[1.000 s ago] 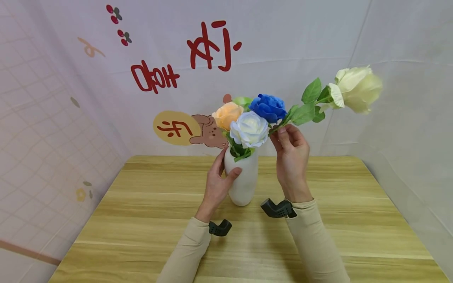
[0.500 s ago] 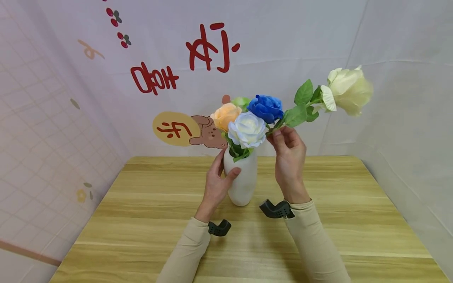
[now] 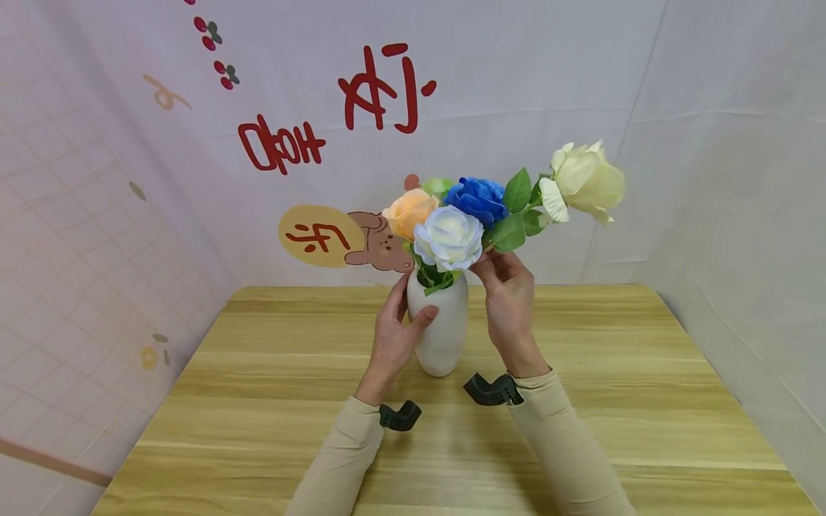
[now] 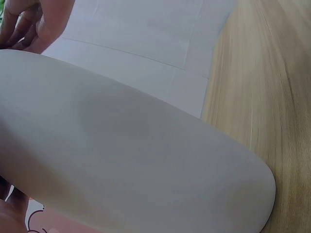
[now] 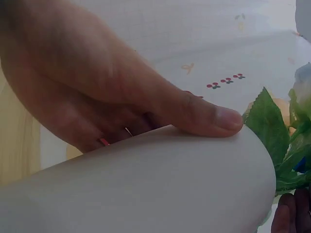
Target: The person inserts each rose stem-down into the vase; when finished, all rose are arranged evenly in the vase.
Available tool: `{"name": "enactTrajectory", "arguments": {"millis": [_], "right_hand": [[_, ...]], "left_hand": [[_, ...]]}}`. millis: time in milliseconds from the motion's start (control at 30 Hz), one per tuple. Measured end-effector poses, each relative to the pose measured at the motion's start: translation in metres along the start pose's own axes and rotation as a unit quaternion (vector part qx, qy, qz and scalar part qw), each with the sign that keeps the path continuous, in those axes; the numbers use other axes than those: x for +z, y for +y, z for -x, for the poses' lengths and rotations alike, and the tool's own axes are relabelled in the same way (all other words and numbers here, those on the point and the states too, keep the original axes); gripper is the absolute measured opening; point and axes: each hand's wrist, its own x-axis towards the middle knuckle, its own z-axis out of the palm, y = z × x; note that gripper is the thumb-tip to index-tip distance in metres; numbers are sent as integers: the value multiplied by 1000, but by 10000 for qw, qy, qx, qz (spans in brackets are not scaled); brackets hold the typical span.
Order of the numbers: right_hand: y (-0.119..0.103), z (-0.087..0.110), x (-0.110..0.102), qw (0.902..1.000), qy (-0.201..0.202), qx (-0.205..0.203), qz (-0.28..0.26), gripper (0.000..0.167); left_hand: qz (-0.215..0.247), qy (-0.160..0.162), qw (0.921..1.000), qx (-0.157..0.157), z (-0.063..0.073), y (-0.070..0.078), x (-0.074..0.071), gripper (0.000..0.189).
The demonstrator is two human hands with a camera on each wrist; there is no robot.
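Observation:
A white vase (image 3: 445, 326) stands on the wooden table, holding an orange rose (image 3: 411, 213), a blue rose (image 3: 477, 201) and a pale blue-white rose (image 3: 449, 238). My left hand (image 3: 396, 331) grips the vase near its top, thumb in front; the right wrist view shows that thumb (image 5: 214, 119) just below the rim. Right of the mouth, my right hand (image 3: 510, 299) pinches the stem of a cream rose (image 3: 589, 180), whose head leans up and to the right. The stem's lower end is hidden behind the blue-white rose and fingers.
The wooden table (image 3: 271, 423) stretches around the vase on all sides. Behind it hangs a pale cloth wall (image 3: 529, 64) with red lettering and a cartoon bear (image 3: 386, 247). A dark wrist mount (image 3: 400, 416) sits on each forearm.
My right hand has moved left and slightly down with the cream rose, bringing its leaves up against the blue rose. My left hand stays on the vase.

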Motion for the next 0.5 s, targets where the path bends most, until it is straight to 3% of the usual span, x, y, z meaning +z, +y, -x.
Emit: {"name": "enactTrajectory", "arguments": {"millis": [267,500], "right_hand": [[9,6,-2,9982,-154,434,393,31],[20,9,-7,9956,-369,601,619,32]], "left_hand": [[100,13,9999,26,-2,1,-1,94],[115,5,9999,27,-1,1,1,93]]}}
